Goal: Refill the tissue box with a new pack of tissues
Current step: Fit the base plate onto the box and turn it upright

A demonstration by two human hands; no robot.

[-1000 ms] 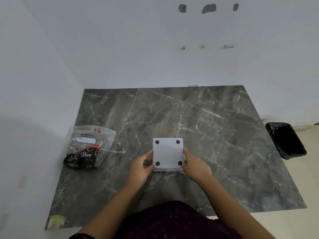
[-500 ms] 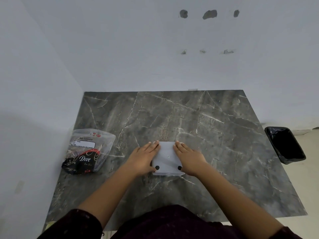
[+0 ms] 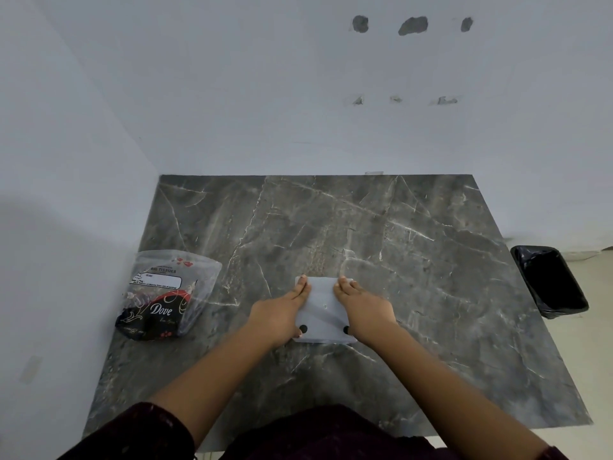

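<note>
Tissue box: a square pale grey plastic tissue box (image 3: 322,308) lies upside down on the dark grey marble-patterned table (image 3: 414,267), near the middle of the front half; two small black round feet show at its near corners.
My left hand (image 3: 282,312): laid palm down along the box's left side, fingers straight and pressed together, tips at the far left corner.
My right hand (image 3: 363,308): laid palm down along the box's right side, fingers extended and close together, tips near the far right corner.
Grip: both hands lie flat on the box; neither pinches or curls around it.
New tissues: a clear plastic tissue pack with a black and red "Dove" label (image 3: 166,297) lies at the table's left edge, well apart from the box and untouched.
Beside the table: a black bin with a black liner (image 3: 550,282) stands on the floor to the right.
</note>
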